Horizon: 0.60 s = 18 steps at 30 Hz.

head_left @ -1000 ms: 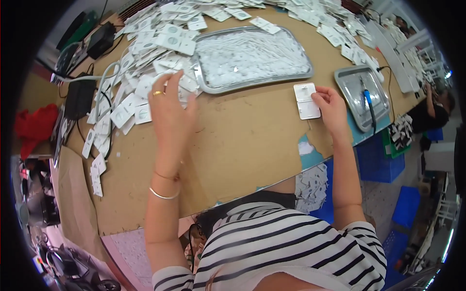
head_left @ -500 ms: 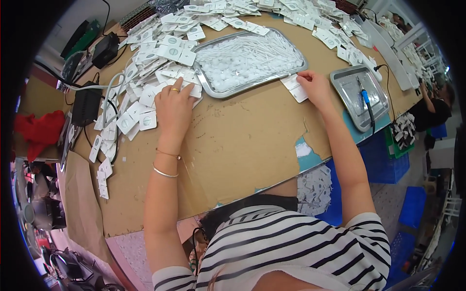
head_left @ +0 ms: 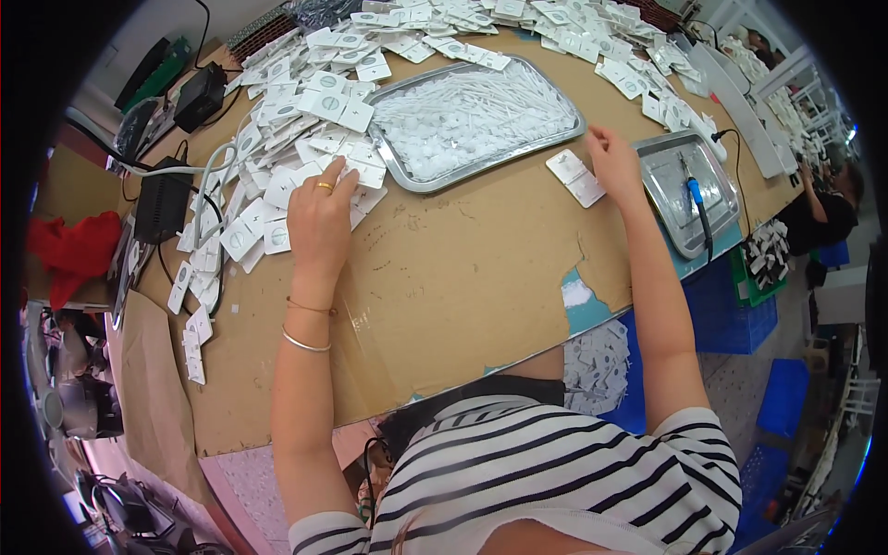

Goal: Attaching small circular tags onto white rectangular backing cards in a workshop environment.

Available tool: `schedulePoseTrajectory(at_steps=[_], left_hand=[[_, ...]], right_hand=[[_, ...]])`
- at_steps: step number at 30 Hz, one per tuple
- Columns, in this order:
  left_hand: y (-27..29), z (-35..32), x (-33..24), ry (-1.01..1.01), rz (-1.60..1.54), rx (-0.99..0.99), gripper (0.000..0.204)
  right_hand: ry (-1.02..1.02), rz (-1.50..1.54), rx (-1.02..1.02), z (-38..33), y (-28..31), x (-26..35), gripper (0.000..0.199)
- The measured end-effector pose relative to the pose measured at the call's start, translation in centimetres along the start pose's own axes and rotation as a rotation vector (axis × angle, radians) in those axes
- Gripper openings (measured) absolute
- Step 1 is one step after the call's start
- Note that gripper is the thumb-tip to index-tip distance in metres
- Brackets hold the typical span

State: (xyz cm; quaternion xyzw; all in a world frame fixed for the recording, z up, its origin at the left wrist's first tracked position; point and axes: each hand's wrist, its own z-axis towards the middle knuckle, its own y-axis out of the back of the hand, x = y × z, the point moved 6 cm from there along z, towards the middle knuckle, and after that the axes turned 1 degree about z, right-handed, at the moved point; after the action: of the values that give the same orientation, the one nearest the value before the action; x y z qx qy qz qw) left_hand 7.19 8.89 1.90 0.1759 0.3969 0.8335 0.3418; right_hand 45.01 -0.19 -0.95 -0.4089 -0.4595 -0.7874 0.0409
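My left hand (head_left: 319, 222) rests on a heap of small white square cards (head_left: 277, 176) at the left of the cardboard-covered table (head_left: 462, 287), its fingers spread over one card by the tray's corner. My right hand (head_left: 615, 162) lies at the right end of a metal tray (head_left: 393, 157) that is full of small white sticks and round bits. Its fingertips pinch something tiny that I cannot make out. A white card (head_left: 575, 178) lies flat on the table just left of that hand.
A smaller metal tray (head_left: 671, 217) with a blue-handled tool (head_left: 696, 199) sits at the right edge. More white cards (head_left: 555, 28) cover the far side. Black power boxes (head_left: 162, 199) and cables lie at the left. Another person (head_left: 823, 208) works at the far right.
My right hand has moved up and left from the small tray to the big tray's end, and the white card it held now lies on the table. My left hand stayed on the card heap.
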Motion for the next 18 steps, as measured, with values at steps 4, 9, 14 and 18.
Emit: schedulePoseTrajectory(at_steps=[4, 9, 14, 18], left_hand=[[0.3, 0.6, 0.6, -0.130, -0.048, -0.062, 0.019], [0.9, 0.4, -1.1, -0.302, -0.041, 0.039, 0.011], [2.7, 1.6, 1.0, -0.086, -0.372, -0.031, 0.008], [1.0, -0.2, -2.7, -0.460, -0.148, 0.163, 0.006]], right_hand=[[0.051, -0.154, 0.054, 2.2, -0.8, 0.9, 0.037], [-0.032, -0.180, 0.137, 0.8, -1.4, 0.8, 0.035], [0.210, -0.315, -0.161, 1.4, -1.0, 2.7, 0.028], [0.491, -0.253, 0.062, 2.7, -5.6, 7.3, 0.023]])
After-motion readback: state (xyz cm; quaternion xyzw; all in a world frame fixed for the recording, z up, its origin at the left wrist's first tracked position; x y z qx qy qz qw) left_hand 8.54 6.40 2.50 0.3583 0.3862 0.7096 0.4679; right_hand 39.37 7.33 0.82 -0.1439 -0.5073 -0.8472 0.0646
